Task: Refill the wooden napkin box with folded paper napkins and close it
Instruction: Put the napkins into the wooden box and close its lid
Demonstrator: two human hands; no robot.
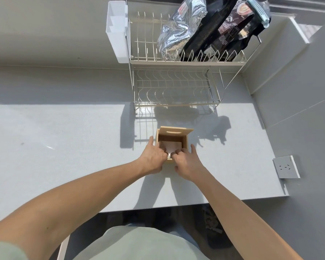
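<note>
While my left hand [154,156] and right hand [186,162] pinch the napkins [174,147] down inside the box [185,141], its lid [174,132] stands open beyond — just past both.

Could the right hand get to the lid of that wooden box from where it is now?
Probably yes. The lid stands open at the far side of the box, and nothing lies between it and the right hand, which rests at the near rim on the napkins.
</note>
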